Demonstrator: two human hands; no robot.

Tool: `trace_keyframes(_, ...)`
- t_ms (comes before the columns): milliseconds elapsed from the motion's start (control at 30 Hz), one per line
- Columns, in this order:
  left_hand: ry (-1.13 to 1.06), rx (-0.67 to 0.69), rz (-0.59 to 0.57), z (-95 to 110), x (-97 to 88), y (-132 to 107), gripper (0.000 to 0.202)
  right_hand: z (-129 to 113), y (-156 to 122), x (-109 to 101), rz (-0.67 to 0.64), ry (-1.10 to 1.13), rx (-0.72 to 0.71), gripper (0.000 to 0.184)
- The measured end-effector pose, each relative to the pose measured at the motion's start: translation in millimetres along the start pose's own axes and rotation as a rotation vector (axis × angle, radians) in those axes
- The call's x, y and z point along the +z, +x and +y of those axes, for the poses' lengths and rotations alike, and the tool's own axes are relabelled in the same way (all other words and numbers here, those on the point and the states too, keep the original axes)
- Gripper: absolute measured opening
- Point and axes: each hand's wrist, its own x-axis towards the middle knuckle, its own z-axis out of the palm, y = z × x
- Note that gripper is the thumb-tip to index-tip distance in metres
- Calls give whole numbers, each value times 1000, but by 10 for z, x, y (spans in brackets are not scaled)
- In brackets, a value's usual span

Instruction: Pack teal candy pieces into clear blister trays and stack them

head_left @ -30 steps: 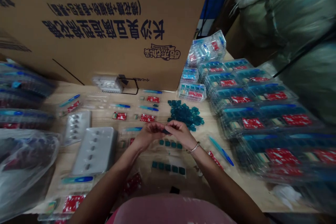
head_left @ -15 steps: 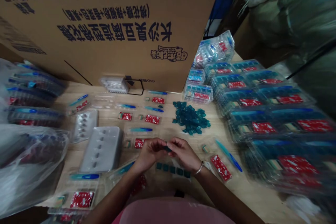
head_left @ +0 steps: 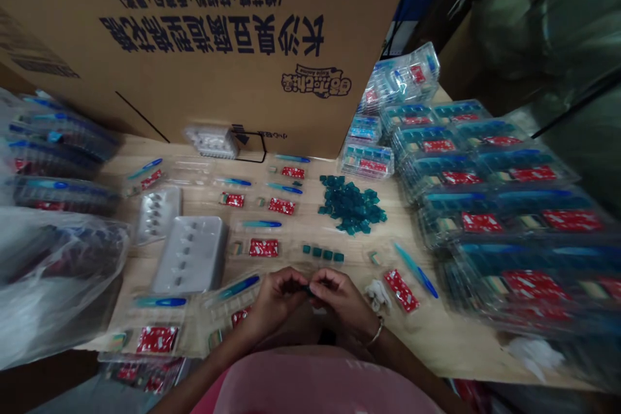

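Observation:
At the front of the table, my left hand [head_left: 281, 294] and my right hand [head_left: 337, 294] meet, fingertips pinched together. Between them is a small dark teal piece [head_left: 307, 290], mostly hidden by the fingers. Just beyond my hands lies a clear plastic tray [head_left: 301, 251] with a row of teal square pieces [head_left: 323, 253]. Farther back is a loose pile of similar teal pieces [head_left: 350, 205]. Left of my left hand, a clear tray [head_left: 223, 307] holds a blue pen [head_left: 240, 287] and a red patterned packet [head_left: 241, 315], partly covered by my arm.
A large cardboard box [head_left: 218, 103] stands at the back. Stacked filled clear packs [head_left: 485, 200] line the right side, with more stacks [head_left: 68, 197] at left. A grey-white moulded tray [head_left: 204, 259] and a plastic bag [head_left: 63, 284] lie left; crumpled white tissue [head_left: 378, 295] lies right.
The row of teal pieces, earlier below my hands near my body, now lies beyond them. My hands have come slightly closer to me, still pinched together. The view has tilted down a little.

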Motion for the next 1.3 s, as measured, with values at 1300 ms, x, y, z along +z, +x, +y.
trace_keyframes(1300,1060,565,870,-571,-766,-1332,5,-144,686,33,97,-1548,-817,3)
